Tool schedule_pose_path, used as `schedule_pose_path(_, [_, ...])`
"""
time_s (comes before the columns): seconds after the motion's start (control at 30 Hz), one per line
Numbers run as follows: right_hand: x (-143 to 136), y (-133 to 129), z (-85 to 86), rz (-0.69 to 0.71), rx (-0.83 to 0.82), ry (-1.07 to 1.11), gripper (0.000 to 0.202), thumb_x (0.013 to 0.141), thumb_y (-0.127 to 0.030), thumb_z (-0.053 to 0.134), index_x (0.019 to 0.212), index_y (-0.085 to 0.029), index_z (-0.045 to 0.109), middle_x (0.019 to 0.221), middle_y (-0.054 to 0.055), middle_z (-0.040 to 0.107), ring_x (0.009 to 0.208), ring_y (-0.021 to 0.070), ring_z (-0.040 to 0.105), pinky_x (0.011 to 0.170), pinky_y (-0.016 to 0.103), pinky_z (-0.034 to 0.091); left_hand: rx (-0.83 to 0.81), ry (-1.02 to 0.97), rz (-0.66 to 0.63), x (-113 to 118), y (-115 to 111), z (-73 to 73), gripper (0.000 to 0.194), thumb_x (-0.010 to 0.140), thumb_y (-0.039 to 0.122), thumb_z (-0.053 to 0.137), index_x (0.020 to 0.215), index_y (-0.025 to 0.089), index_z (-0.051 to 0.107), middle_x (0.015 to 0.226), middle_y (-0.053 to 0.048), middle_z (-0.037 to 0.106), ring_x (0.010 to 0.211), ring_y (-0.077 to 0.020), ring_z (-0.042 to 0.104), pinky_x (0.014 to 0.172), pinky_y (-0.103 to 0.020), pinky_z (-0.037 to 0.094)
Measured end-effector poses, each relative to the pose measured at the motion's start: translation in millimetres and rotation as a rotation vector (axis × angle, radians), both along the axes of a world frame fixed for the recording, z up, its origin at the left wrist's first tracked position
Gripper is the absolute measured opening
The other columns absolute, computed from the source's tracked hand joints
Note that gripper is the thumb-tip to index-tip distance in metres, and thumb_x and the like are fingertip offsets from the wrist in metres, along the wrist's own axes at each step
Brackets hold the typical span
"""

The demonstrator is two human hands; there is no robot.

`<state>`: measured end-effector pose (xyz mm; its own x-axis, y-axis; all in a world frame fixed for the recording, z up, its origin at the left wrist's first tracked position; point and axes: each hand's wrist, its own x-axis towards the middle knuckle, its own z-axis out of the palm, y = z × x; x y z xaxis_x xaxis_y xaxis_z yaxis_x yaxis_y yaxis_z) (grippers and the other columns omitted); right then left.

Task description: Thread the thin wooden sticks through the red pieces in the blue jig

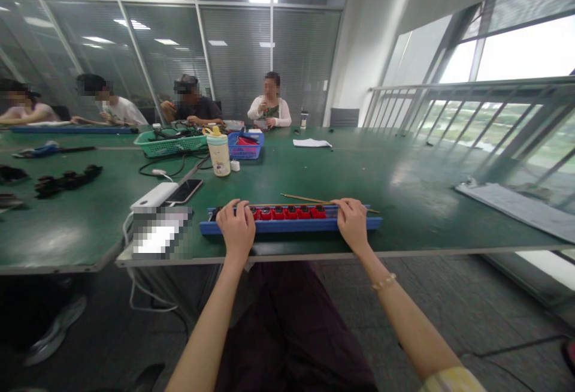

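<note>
A long blue channel-shaped tray [291, 227] lies along the table's near edge in front of me. Inside it runs a row of red blocks with dark tops [291, 212]. My left hand [236, 224] is closed over the tray's left part, fingers bent across the row and covering some of it. At the right end, beyond the last red block, my right hand [353, 221] curls its fingers over the tray's far wall. Both hands' fingertips are partly hidden. Just behind the tray lies a thin brass-coloured rod [300, 198], partly hidden by my right hand.
Left of the tray are a phone [185, 191], a white power strip [153, 196] and cables. A cream bottle [219, 155], a green basket [171, 143] and a blue basket [245, 147] stand farther back. A clipboard [516, 206] lies right. Several people sit across the tables.
</note>
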<state>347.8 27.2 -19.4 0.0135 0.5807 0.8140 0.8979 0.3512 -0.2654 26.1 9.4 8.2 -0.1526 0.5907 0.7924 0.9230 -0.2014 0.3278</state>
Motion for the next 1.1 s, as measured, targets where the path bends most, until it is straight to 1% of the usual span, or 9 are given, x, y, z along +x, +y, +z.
schedule_pose_path(0.27, [1.6, 1.3, 0.4, -0.018, 0.023, 0.026, 0.029, 0.091, -0.017, 0.044, 0.102, -0.022, 0.070, 0.097, 0.010, 0.064, 0.097, 0.0245, 0.054, 0.089, 0.040, 0.039, 0.016, 0.014, -0.024, 0.1, -0.5, 0.9, 0.033, 0.096, 0.031, 0.038, 0.107, 0.019, 0.067, 0.115, -0.012, 0.064, 0.111, -0.0266, 0.054, 0.101, -0.043, 0.032])
schedule_pose_path(0.53, [1.8, -0.8, 2.6, -0.109, 0.043, 0.059, 0.026, 0.094, -0.021, 0.042, 0.102, -0.020, 0.067, 0.101, 0.009, 0.068, 0.095, 0.0235, 0.056, 0.087, 0.037, 0.035, 0.013, 0.009, -0.039, 0.5, -1.3, 3.1, 0.033, 0.097, 0.031, 0.037, 0.106, 0.019, 0.067, 0.114, -0.011, 0.065, 0.108, -0.0264, 0.054, 0.100, -0.043, 0.031])
schedule_pose_path(0.83, [1.4, -0.5, 3.1, -0.106, 0.015, 0.062, 0.026, 0.095, -0.021, 0.042, 0.103, -0.020, 0.067, 0.102, 0.008, 0.071, 0.095, 0.0208, 0.059, 0.090, 0.036, 0.030, 0.025, 0.037, -0.052, 1.2, -1.4, 3.9, 0.033, 0.098, 0.031, 0.037, 0.103, 0.019, 0.067, 0.111, -0.010, 0.067, 0.100, -0.0247, 0.056, 0.096, -0.041, 0.033])
schedule_pose_path(1.1, [1.2, -1.2, 3.6, -0.146, 0.006, 0.109, 0.028, 0.095, -0.021, 0.041, 0.103, -0.020, 0.067, 0.104, 0.007, 0.071, 0.096, 0.0189, 0.060, 0.091, 0.034, 0.029, 0.062, 0.050, -0.118, 1.4, -0.7, 4.1, 0.030, 0.098, 0.029, 0.039, 0.102, 0.018, 0.066, 0.108, -0.010, 0.068, 0.099, -0.0228, 0.059, 0.094, -0.039, 0.036])
